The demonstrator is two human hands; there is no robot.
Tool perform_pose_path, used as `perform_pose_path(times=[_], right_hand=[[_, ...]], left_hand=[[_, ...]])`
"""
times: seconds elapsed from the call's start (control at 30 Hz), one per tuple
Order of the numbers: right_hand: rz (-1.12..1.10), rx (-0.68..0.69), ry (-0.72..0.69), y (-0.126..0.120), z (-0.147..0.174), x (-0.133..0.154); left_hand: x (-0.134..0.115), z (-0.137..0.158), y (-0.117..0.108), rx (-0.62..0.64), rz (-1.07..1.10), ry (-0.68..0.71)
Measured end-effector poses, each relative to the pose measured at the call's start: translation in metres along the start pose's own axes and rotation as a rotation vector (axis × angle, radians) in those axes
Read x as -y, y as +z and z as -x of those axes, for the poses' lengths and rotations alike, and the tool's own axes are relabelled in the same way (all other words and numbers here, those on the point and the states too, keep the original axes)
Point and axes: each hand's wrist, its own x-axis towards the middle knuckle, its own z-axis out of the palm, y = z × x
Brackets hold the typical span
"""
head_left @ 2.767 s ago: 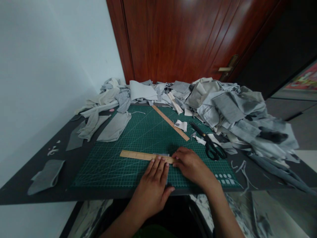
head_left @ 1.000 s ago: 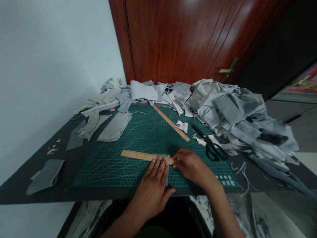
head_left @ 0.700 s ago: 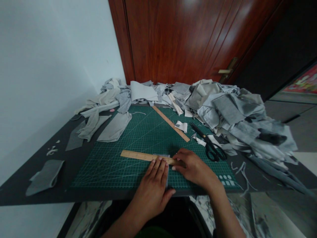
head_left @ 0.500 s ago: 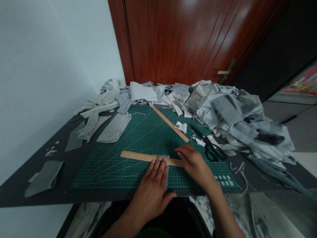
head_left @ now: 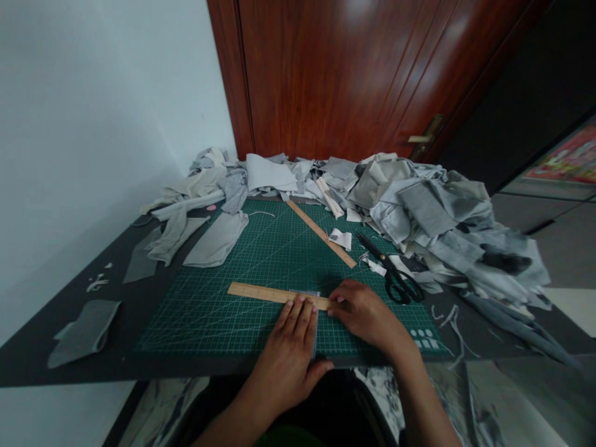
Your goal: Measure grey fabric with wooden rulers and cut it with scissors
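Note:
A wooden ruler (head_left: 258, 292) lies crosswise over a small grey fabric piece (head_left: 315, 341), most of which is hidden under my left hand (head_left: 288, 347). The fingers of that hand are stretched out flat and press on the ruler and fabric, with the thumb spread to the right. At the ruler's right end, my right hand (head_left: 361, 310) is closed, thumb and fingers around the end of the ruler. Everything rests on a green cutting mat (head_left: 209, 316) with a printed grid.
Black scissors (head_left: 391, 270) lie right of the mat's middle. A second wooden ruler (head_left: 321, 233) lies slantwise behind, with a white scrap (head_left: 341, 238) on it. Fabric heaps (head_left: 419, 205) line the back and right. A folded grey piece (head_left: 86, 332) lies at far left.
My right hand has come down and slightly left from above the ruler to its right end, its fingers now around it. My left hand stays pressed in place.

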Motion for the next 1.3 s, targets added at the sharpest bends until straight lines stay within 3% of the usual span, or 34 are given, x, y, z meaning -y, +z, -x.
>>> perform_pose_path(times=[1.3], right_hand=[[-0.118, 0.013, 0.008, 0.0005, -0.0001, -0.0007]], left_hand=[[-0.0005, 0.0004, -0.0019, -0.013, 0.013, 0.002]])
